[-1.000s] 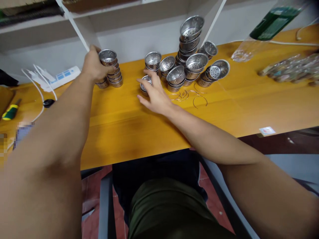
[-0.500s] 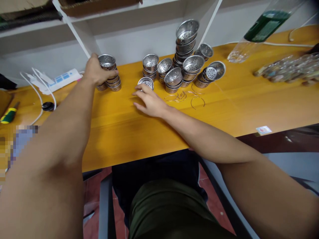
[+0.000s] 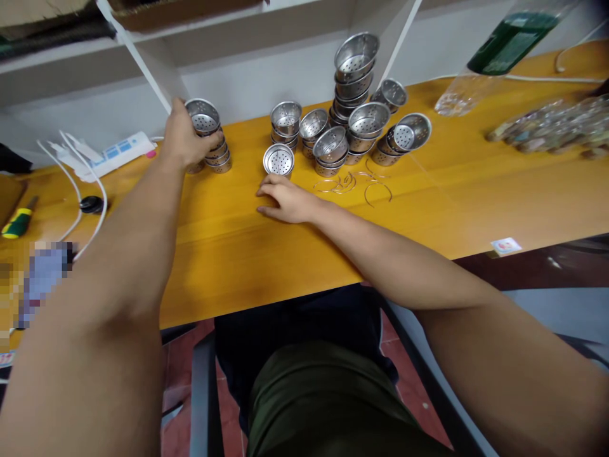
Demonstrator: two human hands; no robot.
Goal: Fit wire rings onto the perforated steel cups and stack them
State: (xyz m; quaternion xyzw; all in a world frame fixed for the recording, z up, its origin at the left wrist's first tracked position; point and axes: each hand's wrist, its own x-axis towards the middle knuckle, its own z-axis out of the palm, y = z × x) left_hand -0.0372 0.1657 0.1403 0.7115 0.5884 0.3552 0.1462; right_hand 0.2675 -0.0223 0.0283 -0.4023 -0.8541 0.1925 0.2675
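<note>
My left hand (image 3: 183, 138) is wrapped around a perforated metal cup (image 3: 202, 117) at the top of a stack on the left; its thumb crosses the front and the other fingers are largely hidden. More cups (image 3: 219, 164) stand beneath and beside that one. On the desk, my right hand (image 3: 288, 199) has thumb and fingers apart and holds nothing. Just beyond its fingers sits a small perforated cup (image 3: 278, 159), upright, its holed bottom showing; whether the fingertips touch it I cannot tell.
Several stacked perforated cups (image 3: 358, 57) rise at the back, one tilted cup (image 3: 413, 133) on their right. Thin wire rings (image 3: 378, 192) lie in front. A plastic bottle (image 3: 504, 51), bagged items (image 3: 552, 130), a power strip (image 3: 117, 154) and a screwdriver (image 3: 19, 221) are around the desk (image 3: 228, 254).
My right hand has drawn back slightly toward me, uncovering more of the small cup. My left hand remains at the left stack.
</note>
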